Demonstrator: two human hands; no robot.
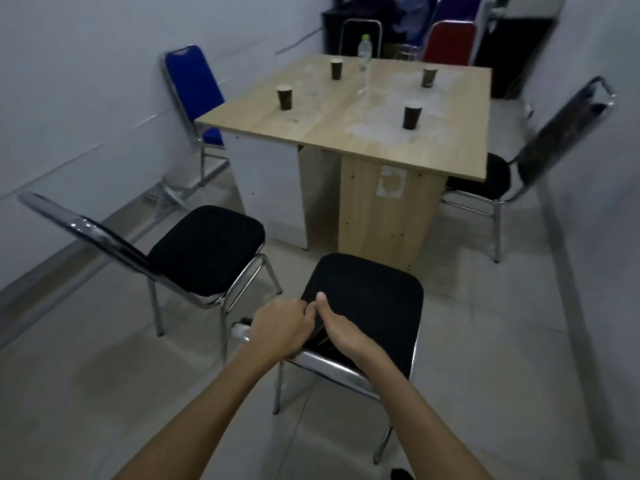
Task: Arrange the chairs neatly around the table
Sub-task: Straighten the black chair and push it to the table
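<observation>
Both hands [304,327] gripping chair backrest [332,367], thumbs forward

Black chairs [367,303] near wooden table [346,133]

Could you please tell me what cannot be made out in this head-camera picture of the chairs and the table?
- Held chair: its backrest top is hidden under the left hand and right hand, head view.
- Far black chair: seat hidden behind the table.
- Red chair: lower part hidden by the table.
- Bottle: blurred; label unreadable.
- Four cups: contents too dark to tell.
</observation>
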